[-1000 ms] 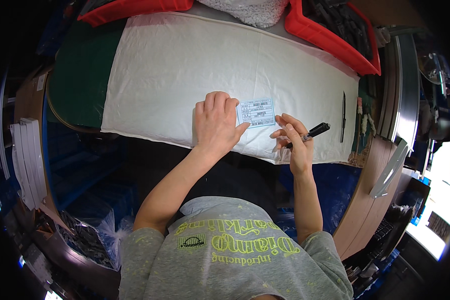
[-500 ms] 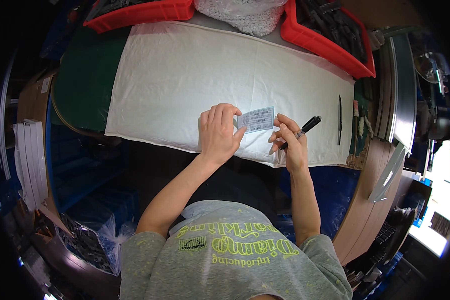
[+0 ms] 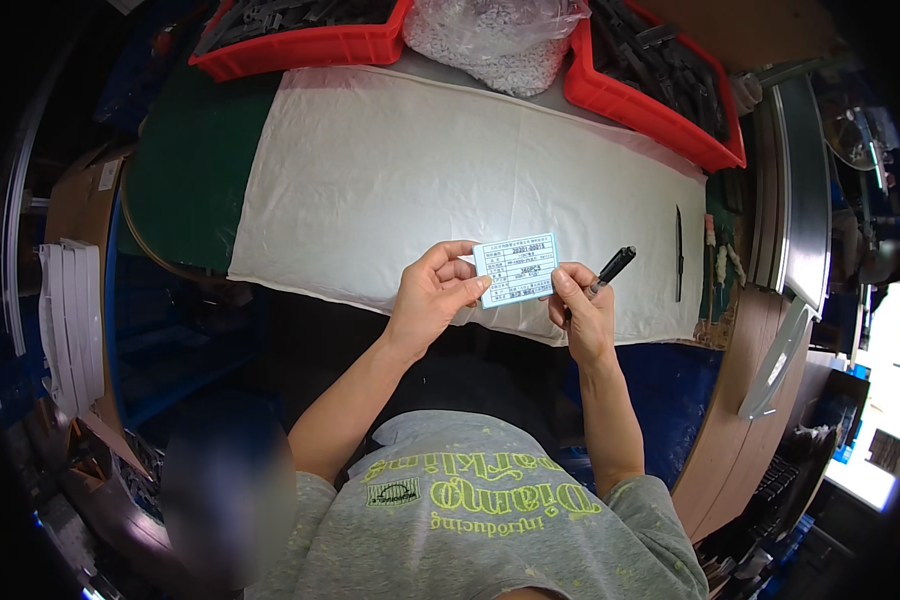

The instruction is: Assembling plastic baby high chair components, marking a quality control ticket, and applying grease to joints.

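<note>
In the head view, the printed card [image 3: 517, 268], pale blue and rectangular, is held between both hands above the near part of a white cloth [image 3: 390, 180], right of its middle. Its printed face is turned up, and its right end sits slightly farther away than its left.

The left hand [image 3: 425, 297] is clamped on the card's left edge, thumb at the near left corner and bent fingers by the far left one. The right hand [image 3: 590, 318] is closed around a black pen [image 3: 618, 264], while its thumb and fingertips meet at the card's right edge. The pen slants through the grip, its thicker end pointing far and right; the other end is partly hidden by the fingers.

The cloth covers most of the counter [image 3: 185, 180], whose green top shows at the left. Along the far side stand a left red bin [image 3: 310, 52] and a right red bin [image 3: 650, 125], both loaded with dark grey parts [image 3: 660, 60]. Between them is a clear plastic bag [image 3: 490, 40] filled with small white pieces. A thin dark tool [image 3: 680, 250] lies near the cloth's right end, well apart from the right hand. Farther right, beyond the cloth, are wooden boards [image 3: 730, 420].
</note>
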`<state>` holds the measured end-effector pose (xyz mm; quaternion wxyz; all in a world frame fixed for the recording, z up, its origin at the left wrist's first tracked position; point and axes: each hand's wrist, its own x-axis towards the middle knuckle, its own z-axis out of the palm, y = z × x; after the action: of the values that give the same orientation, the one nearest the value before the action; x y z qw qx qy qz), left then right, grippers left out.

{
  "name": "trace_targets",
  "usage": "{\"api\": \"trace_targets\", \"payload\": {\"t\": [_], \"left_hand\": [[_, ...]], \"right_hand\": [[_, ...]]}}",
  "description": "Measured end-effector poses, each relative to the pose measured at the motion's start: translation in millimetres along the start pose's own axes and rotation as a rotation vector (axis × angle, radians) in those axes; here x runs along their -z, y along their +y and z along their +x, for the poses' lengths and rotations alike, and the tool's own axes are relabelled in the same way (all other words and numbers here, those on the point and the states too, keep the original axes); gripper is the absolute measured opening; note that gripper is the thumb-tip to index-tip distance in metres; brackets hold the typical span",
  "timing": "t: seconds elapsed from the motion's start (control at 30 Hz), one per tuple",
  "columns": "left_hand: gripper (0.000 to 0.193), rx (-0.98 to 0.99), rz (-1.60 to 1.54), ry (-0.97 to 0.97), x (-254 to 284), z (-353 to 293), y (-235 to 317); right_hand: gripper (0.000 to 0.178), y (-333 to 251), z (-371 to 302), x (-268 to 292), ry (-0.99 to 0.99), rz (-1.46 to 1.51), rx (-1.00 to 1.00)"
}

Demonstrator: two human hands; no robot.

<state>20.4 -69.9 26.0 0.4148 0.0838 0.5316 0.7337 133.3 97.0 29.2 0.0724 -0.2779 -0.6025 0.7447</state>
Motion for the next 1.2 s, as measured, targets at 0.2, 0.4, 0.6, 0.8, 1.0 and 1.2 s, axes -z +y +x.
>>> {"api": "trace_targets", "payload": {"t": [0.2,0.4,0.6,0.8,1.0,1.2], "left_hand": [[0.022,0.012,0.045,0.041,1,-8,-4],[0.014,-0.048,0.206,0.049,-8,1,-12],[0.015,-0.018,0.265,0.011,-6,13,-8],[0.014,-0.079,-0.07,0.261,56,-17,16],[0.017,-0.315,-0.236,0.969,153,-129,25],[0.013,-0.484,-0.469,1.199,204,-183,5]], "right_hand": [[0.02,4,-5,-16,0.105,0.118,-0.003],[0.022,11,-11,4,0.12,0.01,-0.003],[0.019,12,-9,10,0.192,-0.059,-0.004],[0.02,-9,0,1,0.157,-0.245,0.228],[0.013,-29,34,-137,-0.353,-0.737,0.565],[0.021,3,57,-284,-0.644,-0.905,0.968]]}}
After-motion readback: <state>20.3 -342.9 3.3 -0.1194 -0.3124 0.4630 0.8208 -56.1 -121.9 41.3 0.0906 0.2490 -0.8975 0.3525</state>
